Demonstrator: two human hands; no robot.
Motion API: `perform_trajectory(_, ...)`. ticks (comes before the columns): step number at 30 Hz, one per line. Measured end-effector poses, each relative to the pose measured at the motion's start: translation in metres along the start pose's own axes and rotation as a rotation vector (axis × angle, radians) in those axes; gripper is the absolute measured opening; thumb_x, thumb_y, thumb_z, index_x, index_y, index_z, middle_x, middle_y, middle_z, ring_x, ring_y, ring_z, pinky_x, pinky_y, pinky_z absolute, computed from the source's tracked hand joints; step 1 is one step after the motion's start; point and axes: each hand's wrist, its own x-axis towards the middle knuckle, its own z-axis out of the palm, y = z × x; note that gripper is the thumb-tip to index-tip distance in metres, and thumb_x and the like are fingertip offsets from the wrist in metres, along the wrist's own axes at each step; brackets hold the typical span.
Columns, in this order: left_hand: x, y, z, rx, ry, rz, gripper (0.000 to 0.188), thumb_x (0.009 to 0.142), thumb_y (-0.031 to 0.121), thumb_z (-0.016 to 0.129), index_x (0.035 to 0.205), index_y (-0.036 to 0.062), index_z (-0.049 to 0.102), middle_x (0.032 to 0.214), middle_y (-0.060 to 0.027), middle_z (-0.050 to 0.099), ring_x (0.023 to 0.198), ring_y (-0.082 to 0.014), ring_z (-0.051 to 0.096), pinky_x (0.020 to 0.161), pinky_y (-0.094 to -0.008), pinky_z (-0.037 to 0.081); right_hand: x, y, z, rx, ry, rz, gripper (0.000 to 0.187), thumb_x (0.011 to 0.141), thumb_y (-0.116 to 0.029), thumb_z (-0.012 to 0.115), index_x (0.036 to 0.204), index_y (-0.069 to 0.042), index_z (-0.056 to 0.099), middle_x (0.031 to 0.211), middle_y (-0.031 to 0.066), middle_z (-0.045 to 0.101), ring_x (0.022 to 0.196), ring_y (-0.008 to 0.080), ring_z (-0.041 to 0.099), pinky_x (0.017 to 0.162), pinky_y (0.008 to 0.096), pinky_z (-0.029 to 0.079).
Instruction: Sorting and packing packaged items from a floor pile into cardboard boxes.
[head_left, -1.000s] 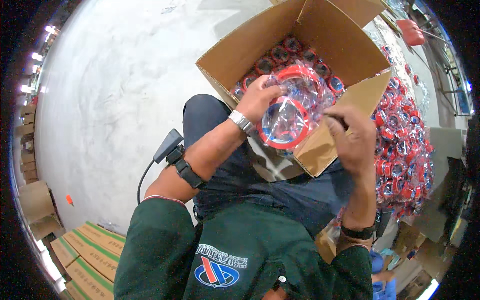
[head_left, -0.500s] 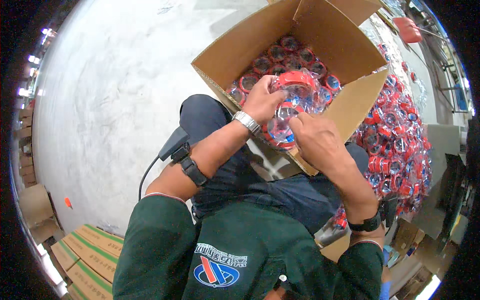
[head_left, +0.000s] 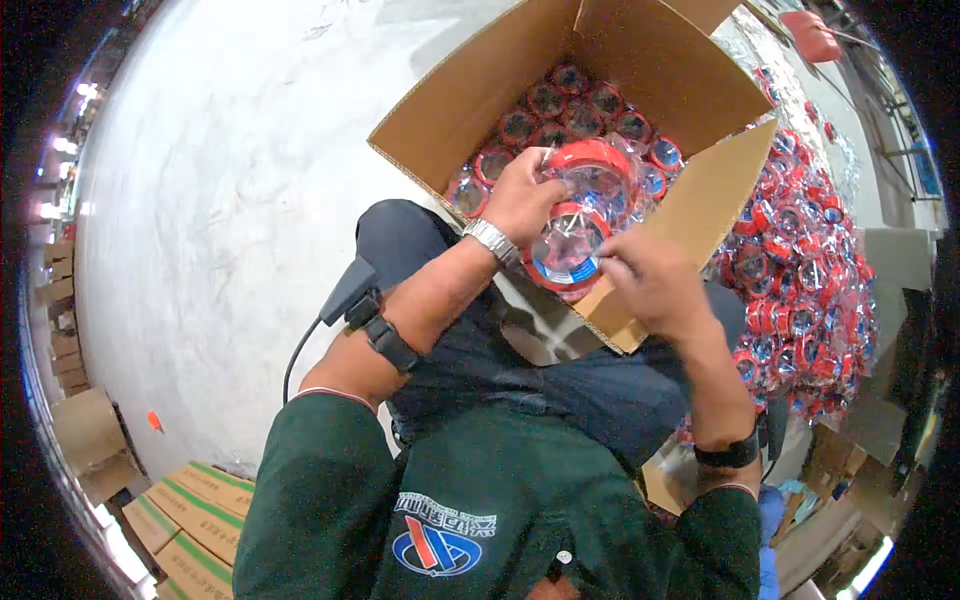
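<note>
My left hand (head_left: 522, 200) grips a red ring (head_left: 592, 158) in clear plastic wrap, with its thumb across the near side. Just below it, a second wrapped red ring (head_left: 568, 243) faces up and shows a blue label on its near edge. My right hand (head_left: 655, 283) is partly blurred; its bent fingers pinch at the right edge of the lower ring's clear wrap. Both hands are over the near side of an open cardboard box (head_left: 680, 70). Rows of similar wrapped red rings (head_left: 548, 100) lie inside the box.
A large heap of wrapped red rings (head_left: 800, 285) lies on the floor at the right. The box's right flap (head_left: 715, 195) stands out beside my right hand. Taped cartons (head_left: 195, 515) are at the lower left, and a red dustpan-like thing (head_left: 810, 37) is at the far right.
The lower ring has turned to face up more, so its blue label shows more clearly. My right hand has shifted slightly right and down; my left hand keeps its grip.
</note>
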Motion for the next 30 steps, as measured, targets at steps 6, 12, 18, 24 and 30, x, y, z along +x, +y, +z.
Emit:
perform_trajectory(6, -0.003, 0.009, 0.001, -0.031, -0.091, -0.035, 0.036, 0.076, 0.006, 0.063, 0.109, -0.0031, 0.055, 0.093, -0.0083, 0.064, 0.082, -0.0126, 0.059, 0.074, -0.0284, 0.048, 0.012, 0.009, -0.039, -0.107, 0.263, 0.091, 0.01, 0.076, -0.009, 0.061, 0.084, -0.004, 0.058, 0.081, 0.0124, 0.059, 0.077, 0.0298, 0.06, 0.065, 0.0368, 0.048)
perform_trajectory(12, 0.014, 0.01, 0.005, 0.269, -0.271, -0.1, 0.035, 0.075, 0.008, 0.065, 0.108, 0.0006, 0.058, 0.091, -0.0054, 0.064, 0.077, -0.0116, 0.059, 0.071, -0.0275, 0.049, 0.021, 0.043, -0.009, -0.362, 0.022, 0.011, 0.013, 0.076, -0.01, 0.061, 0.086, -0.004, 0.056, 0.08, 0.0125, 0.059, 0.077, 0.0301, 0.06, 0.065, 0.0378, 0.048)
perform_trajectory(18, 0.102, 0.047, -0.043, 0.601, -0.403, 0.121, 0.043, 0.077, 0.011, 0.062, 0.118, 0.0029, 0.051, 0.109, -0.0078, 0.059, 0.094, -0.0153, 0.058, 0.08, -0.0305, 0.049, 0.033, 0.068, -0.057, 0.096, 0.605, 0.352, 0.011, 0.082, -0.012, 0.062, 0.09, -0.005, 0.065, 0.076, 0.0071, 0.063, 0.072, 0.014, 0.059, 0.068, 0.0277, 0.047)
perform_trajectory(24, 0.18, -0.045, -0.082, 1.422, -0.66, -0.137, 0.038, 0.073, 0.017, 0.061, 0.11, 0.0069, 0.056, 0.104, -0.0186, 0.063, 0.098, -0.0311, 0.06, 0.08, -0.0401, 0.048, 0.024, 0.104, -0.052, 0.145, 0.52, 0.281, 0.009, 0.083, -0.009, 0.061, 0.09, -0.004, 0.064, 0.072, 0.0009, 0.058, 0.066, 0.0068, 0.05, 0.062, 0.0219, 0.042)
perform_trajectory(30, 0.179, -0.19, -0.089, 1.446, -1.118, -0.483, 0.042, 0.065, 0.015, 0.067, 0.106, 0.008, 0.062, 0.104, -0.0162, 0.065, 0.096, -0.0304, 0.062, 0.08, -0.0397, 0.049, 0.014, 0.116, -0.073, 0.303, 0.557, 0.48, 0.009, 0.082, -0.004, 0.06, 0.09, -0.001, 0.062, 0.078, -0.0005, 0.058, 0.073, 0.0058, 0.051, 0.066, 0.0202, 0.041)
